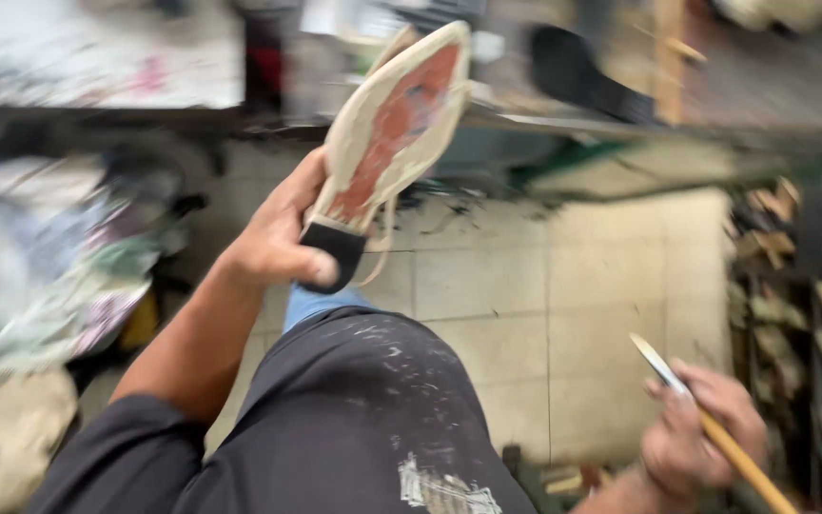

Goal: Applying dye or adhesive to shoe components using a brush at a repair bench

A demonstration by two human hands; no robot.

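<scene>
- Cream-coloured upper wraps round the edge of a shoe point(394, 122), turned sole-side toward the camera; its bottom shows a reddish-orange insole board and a black heel point(335, 249).
- Left hand point(278, 233) holds the shoe up in the air above the lap, gripping the heel end: the thumb lies across the black heel, while the other fingers curl behind it and are hidden, so the toe points up and away from the fingers.
- Right hand point(701, 428) is lower and well apart from the shoe, fingers closed round the yellowish wooden handle of a thin tool point(706, 424); its pale flat blade sticks out above the fingers toward the shoe. Motion blur keeps me from telling whether it is a knife or a spatula.
- Judging by looks, the shoe is light, held easily in one hand; the board bottom seems stiff, the lapped upper edge softer and rough enough not to slip. The narrow heel or waist looks the firmest place to grip, leaving the forepart free.
- Dark, paint-flecked apron point(373, 419) covers the person's lap below the left fingers.
- Tiled floor point(544, 286) lies beneath both hands; heaps of blurred scraps point(40, 266) sit beyond the left forearm, and shelves of small bits point(792, 314) stand beside the right fingers.
</scene>
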